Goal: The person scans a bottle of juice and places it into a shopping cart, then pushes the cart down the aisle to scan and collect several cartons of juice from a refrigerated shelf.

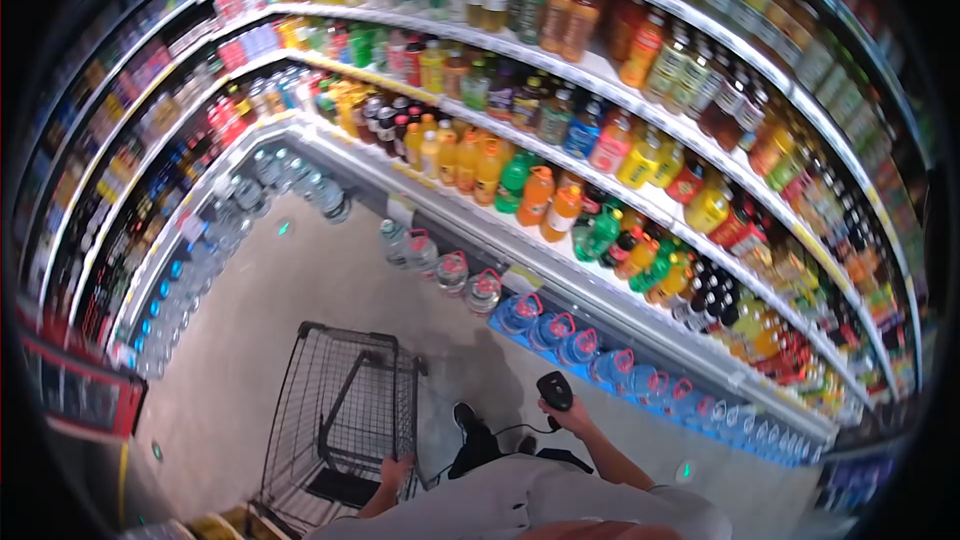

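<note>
My left hand is closed on the near right side of a black wire shopping cart. No goods show inside the cart's basket. My right hand holds up a black handheld device with a rounded head. A thin dark cord runs from around that hand back towards my body. Its fingers wrap the device's lower part and are partly hidden behind it.
Large water jugs with red handles line the floor below the shelves. Bottled drinks fill the curved shelving. More water bottles stand along the left, near a red-framed case. Grey floor lies between.
</note>
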The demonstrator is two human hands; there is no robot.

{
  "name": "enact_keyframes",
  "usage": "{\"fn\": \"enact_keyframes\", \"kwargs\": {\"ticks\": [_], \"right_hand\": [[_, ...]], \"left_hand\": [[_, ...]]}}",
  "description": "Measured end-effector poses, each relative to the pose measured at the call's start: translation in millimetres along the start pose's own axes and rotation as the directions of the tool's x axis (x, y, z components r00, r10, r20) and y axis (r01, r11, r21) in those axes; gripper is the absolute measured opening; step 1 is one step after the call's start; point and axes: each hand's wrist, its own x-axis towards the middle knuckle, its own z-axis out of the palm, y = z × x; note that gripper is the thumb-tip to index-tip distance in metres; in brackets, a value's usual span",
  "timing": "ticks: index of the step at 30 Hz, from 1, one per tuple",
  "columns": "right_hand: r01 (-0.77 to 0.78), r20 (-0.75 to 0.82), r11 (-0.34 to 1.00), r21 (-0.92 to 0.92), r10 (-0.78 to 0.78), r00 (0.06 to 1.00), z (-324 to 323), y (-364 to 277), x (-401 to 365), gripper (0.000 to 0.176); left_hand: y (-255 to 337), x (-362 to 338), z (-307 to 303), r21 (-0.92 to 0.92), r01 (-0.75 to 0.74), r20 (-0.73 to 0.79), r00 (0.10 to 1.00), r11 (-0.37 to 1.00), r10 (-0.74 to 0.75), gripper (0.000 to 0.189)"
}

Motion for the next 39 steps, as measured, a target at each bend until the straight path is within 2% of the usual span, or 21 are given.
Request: {"fn": "enact_keyframes", "kwargs": {"ticks": [3,5,7,10,12,13,15,16,18,19,21,22,24,25,26,28,30,31,33,34,39], "right_hand": [[-0.096,-0.101,0.985,0.14,0.111,0.989,-7,44,-34,0.028],[-0.051,-0.171,0.976,0.213,0.089,0.981,-11,75,-61,0.028],[-0.05,-0.219,0.964,0.262,0.11,0.97,-14,105,-92,0.027],[0.004,-0.324,0.924,0.382,0.13,0.937,-6,162,-132,0.024],[-0.004,-0.351,0.904,0.428,0.171,0.921,-10,194,-163,0.024],[-0.022,-0.356,0.893,0.45,0.202,0.912,-11,211,-181,0.024],[-0.002,-0.387,0.86,0.51,0.231,0.893,-17,244,-215,0.024],[0.005,-0.394,0.843,0.537,0.246,0.886,-23,265,-237,0.025],[0.057,-0.465,0.822,0.567,0.262,0.846,-35,304,-274,0.023],[0.103,-0.52,0.815,0.571,0.261,0.813,-35,323,-295,0.022],[0.211,-0.572,0.737,0.642,0.277,0.772,-47,360,-329,0.019],[0.251,-0.575,0.669,0.7,0.319,0.753,-61,362,-351,0.019],[0.294,-0.574,0.581,0.758,0.381,0.725,-90,378,-386,0.02],[0.297,-0.57,0.564,0.77,0.399,0.718,-101,392,-394,0.021],[0.293,-0.597,0.604,0.742,0.395,0.699,-114,412,-397,0.02],[0.282,-0.611,0.638,0.717,0.379,0.696,-138,437,-406,0.019],[0.285,-0.617,0.644,0.71,0.374,0.692,-180,455,-404,0.018],[0.286,-0.627,0.647,0.707,0.386,0.676,-202,463,-399,0.018],[0.275,-0.638,0.671,0.688,0.379,0.67,-251,471,-399,0.019],[0.262,-0.639,0.673,0.692,0.401,0.657,-275,475,-400,0.019],[0.268,-0.682,0.694,0.668,0.427,0.594,-379,521,-420,0.022]], "left_hand": [[36,-6,-1,-0.175,0.11,0.093,0.991,0.978,-0.095,0.036],[52,-4,6,-0.126,0.048,-0.065,0.996,0.991,-0.056,0.024],[65,1,4,0.068,0.051,-0.094,0.995,0.996,-0.044,0.023],[59,20,9,-0.063,0.124,0.06,0.991,0.99,-0.12,0.033],[70,-4,21,0.103,-0.115,-0.332,0.932,0.988,0.143,0.059],[68,-2,25,0.13,-0.144,-0.315,0.932,0.981,0.178,0.059],[48,12,31,0.521,-0.123,-0.308,0.896,0.844,0.321,0.087],[54,-11,43,0.549,-0.142,-0.284,0.895,0.824,0.343,0.087],[85,-64,66,0.685,0.212,-0.394,0.912,0.697,0.109,0.081],[59,-55,45,0.71,0.198,-0.382,0.914,0.676,0.134,0.081],[49,-47,85,0.925,0.242,-0.35,0.842,0.293,0.411,0.077],[71,-55,89,0.935,0.228,-0.329,0.845,0.271,0.423,0.077],[70,-73,99,0.715,0.327,-0.476,0.875,0.618,0.088,0.082],[65,-86,94,0.85,0.036,-0.188,0.953,0.526,0.239,0.068],[67,-93,89,0.884,-0.255,0.12,0.933,0.391,0.339,0.06],[54,-96,97,0.888,-0.399,0.449,0.858,-0.229,0.248,0.046],[18,-117,142,0.769,-0.034,0.178,0.971,-0.638,0.163,0.037],[17,-119,143,0.756,-0.042,0.18,0.973,-0.653,0.145,0.037],[43,-133,176,0.826,-0.435,0.496,0.863,-0.358,0.095,0.036],[74,-156,179,0.742,-0.634,0.602,0.773,-0.221,-0.198,0.045],[67,-169,305,0.561,-0.698,0.616,0.711,-0.445,-0.338,0.047]]}}
